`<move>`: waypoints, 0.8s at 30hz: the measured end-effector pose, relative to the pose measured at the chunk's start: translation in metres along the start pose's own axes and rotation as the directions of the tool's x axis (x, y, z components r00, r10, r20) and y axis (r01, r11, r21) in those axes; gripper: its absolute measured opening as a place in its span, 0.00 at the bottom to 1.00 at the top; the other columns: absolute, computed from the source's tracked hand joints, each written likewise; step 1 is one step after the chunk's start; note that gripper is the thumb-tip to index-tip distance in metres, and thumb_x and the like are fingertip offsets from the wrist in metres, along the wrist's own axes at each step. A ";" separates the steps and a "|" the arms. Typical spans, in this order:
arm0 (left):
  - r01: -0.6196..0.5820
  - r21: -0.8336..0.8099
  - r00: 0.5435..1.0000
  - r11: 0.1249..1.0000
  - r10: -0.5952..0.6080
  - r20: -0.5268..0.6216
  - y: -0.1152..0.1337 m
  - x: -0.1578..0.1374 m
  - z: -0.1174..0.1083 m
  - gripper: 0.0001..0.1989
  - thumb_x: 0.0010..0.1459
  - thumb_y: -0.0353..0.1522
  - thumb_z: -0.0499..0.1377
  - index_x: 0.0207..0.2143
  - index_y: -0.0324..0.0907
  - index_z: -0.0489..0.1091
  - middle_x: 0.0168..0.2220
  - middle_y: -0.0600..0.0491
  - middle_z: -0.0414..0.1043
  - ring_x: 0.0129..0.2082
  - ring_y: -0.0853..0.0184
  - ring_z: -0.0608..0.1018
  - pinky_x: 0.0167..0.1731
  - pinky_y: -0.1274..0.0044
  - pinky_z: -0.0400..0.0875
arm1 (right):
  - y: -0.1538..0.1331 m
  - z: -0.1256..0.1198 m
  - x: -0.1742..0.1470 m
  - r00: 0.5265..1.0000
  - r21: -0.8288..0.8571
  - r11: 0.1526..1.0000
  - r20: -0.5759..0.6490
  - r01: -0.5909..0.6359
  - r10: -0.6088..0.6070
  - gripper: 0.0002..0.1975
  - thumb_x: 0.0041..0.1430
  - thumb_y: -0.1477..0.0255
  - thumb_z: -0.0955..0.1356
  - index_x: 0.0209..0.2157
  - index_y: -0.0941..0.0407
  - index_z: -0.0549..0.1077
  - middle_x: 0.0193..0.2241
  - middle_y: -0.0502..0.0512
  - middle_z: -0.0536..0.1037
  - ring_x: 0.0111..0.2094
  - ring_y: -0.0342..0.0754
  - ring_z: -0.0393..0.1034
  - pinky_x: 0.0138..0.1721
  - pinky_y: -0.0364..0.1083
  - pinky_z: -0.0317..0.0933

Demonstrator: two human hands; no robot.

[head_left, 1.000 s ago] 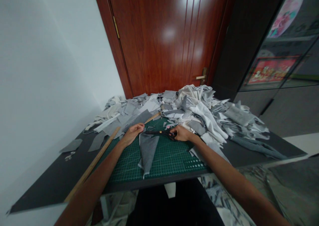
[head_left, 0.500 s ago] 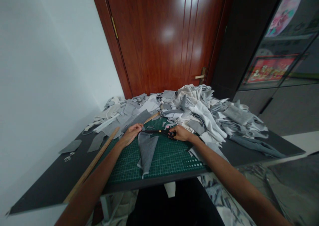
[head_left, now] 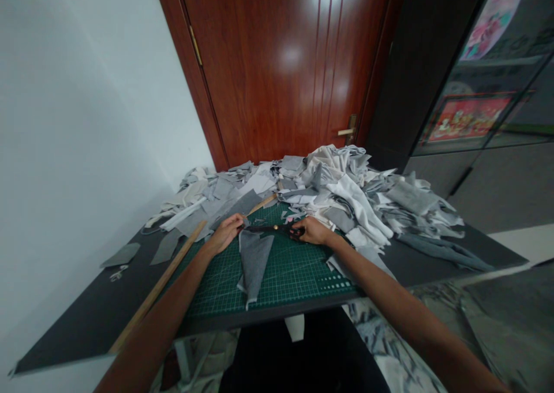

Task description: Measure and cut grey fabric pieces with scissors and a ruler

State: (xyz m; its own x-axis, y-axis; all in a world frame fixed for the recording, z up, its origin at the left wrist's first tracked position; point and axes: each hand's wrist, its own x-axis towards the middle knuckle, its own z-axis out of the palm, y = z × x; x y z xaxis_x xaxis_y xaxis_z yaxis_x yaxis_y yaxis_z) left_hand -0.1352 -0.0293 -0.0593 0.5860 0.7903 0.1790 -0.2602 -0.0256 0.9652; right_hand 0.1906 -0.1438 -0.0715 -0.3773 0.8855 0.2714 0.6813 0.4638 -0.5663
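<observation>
A grey piece of fabric (head_left: 255, 263) lies on the green cutting mat (head_left: 298, 269), narrowing toward the near edge. My left hand (head_left: 225, 231) is closed, pinching the fabric at its upper left corner. In my right hand (head_left: 315, 230) is a pair of black scissors (head_left: 276, 227), fingers through the handles. The blades point left and reach the top of the fabric beside my left fingertips. How far the blades are apart is too small to make out.
Grey and white fabric scraps (head_left: 346, 191) are heaped along the back of the dark table (head_left: 86, 312). A wooden strip (head_left: 162, 280) lies left of the mat. Behind stand a brown door (head_left: 277, 81) and a dark cabinet (head_left: 489, 191). More scraps cover the floor.
My left fingers have shifted slightly at the fabric's top corner, by the scissor tips. The view has moved a little; the fabric and my right hand stay nearly in place.
</observation>
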 end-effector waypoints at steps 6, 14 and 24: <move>0.018 -0.025 1.000 1.000 -0.017 0.022 -0.001 0.000 -0.001 0.14 0.52 0.38 0.73 0.31 0.39 0.74 0.35 0.52 0.75 0.37 0.65 0.76 0.41 0.75 0.70 | -0.002 0.001 0.000 1.000 -0.023 1.000 -0.013 -0.006 0.005 0.05 0.57 0.76 0.69 0.29 0.58 0.78 0.22 0.46 0.68 0.24 0.41 0.58 0.28 0.41 0.48; 0.043 -0.043 0.998 0.998 -0.041 0.043 -0.003 0.001 -0.003 0.12 0.54 0.36 0.72 0.34 0.39 0.75 0.34 0.52 0.75 0.36 0.65 0.76 0.40 0.75 0.70 | -0.006 0.002 0.001 1.000 -0.027 0.999 0.001 -0.019 0.019 0.03 0.54 0.77 0.69 0.28 0.58 0.76 0.21 0.46 0.70 0.24 0.41 0.60 0.28 0.41 0.49; 0.080 -0.043 0.993 0.996 -0.076 0.087 -0.002 0.000 -0.003 0.10 0.56 0.35 0.71 0.36 0.39 0.76 0.36 0.50 0.78 0.38 0.63 0.78 0.41 0.74 0.71 | -0.008 0.003 0.000 0.999 -0.056 0.998 -0.010 -0.032 0.031 0.05 0.55 0.72 0.72 0.27 0.58 0.74 0.21 0.46 0.69 0.23 0.41 0.60 0.27 0.41 0.49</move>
State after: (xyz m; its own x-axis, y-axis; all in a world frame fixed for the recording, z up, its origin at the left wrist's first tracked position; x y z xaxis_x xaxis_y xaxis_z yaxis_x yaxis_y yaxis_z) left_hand -0.1376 -0.0275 -0.0617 0.6683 0.7340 0.1209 -0.2453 0.0641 0.9673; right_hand 0.1833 -0.1482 -0.0689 -0.3493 0.8998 0.2616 0.7268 0.4363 -0.5304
